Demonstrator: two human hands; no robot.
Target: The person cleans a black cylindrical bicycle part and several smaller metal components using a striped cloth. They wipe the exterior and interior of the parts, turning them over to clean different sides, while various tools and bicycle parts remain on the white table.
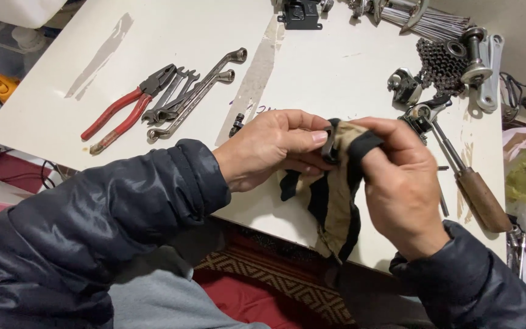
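The rag (336, 201) hides most of the small dark part (329, 148); the spokes (421, 15) at the table's (153, 36) far edge are cut off.

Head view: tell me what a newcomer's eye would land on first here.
At centre, the left hand and right hand pinch a small dark ring-shaped part in a grimy tan and black rag over the white table's near edge. To the left lie red-handled pliers beside a fan of wrenches; top right sits a dark cog cluster.
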